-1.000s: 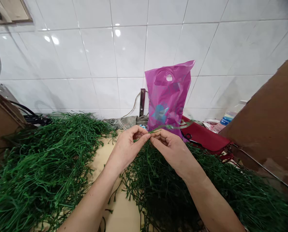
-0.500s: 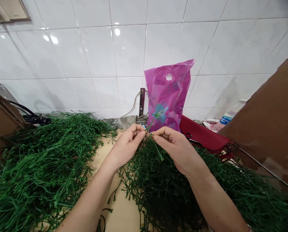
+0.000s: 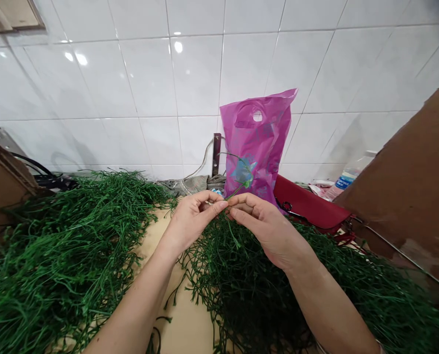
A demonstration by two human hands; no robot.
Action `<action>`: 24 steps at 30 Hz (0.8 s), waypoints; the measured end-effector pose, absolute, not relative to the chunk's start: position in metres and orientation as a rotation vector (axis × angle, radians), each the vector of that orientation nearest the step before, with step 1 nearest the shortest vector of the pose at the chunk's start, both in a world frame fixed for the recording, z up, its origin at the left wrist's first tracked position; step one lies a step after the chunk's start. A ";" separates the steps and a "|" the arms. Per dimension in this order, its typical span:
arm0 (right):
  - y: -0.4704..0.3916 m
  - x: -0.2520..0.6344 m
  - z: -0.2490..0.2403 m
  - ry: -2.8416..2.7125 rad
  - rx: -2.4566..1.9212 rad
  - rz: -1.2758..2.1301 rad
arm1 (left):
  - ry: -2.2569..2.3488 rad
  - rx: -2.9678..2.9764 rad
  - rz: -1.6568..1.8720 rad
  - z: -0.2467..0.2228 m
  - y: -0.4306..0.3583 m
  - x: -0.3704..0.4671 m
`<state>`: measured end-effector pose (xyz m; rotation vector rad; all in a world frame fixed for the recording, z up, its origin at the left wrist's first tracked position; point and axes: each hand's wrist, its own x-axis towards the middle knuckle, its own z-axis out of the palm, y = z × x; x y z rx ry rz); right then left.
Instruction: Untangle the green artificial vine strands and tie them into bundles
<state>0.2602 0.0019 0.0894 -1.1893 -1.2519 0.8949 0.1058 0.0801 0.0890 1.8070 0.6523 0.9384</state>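
A thin green stem (image 3: 237, 184) is being pinched between the closed fingertips of the left hand (image 3: 193, 221) and right hand (image 3: 267, 226), above the right pile of stems (image 3: 278, 290) on the surface (image 3: 184, 329). It is best being gripped lightly near the join, clear of the loose strands.

We see bright, even overhead light. Small glare spots on glossy white wall tiles (image 3: 149, 73). Soft shadows on wall at left. Centre sharp; our view bends and stretches at edges, green strands (image 3: 389, 305) blurred lower right.
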 end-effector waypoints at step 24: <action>0.024 0.263 0.054 -1.354 -1.276 0.383 | 0.561 2.084 0.938 0.074 0.080 0.116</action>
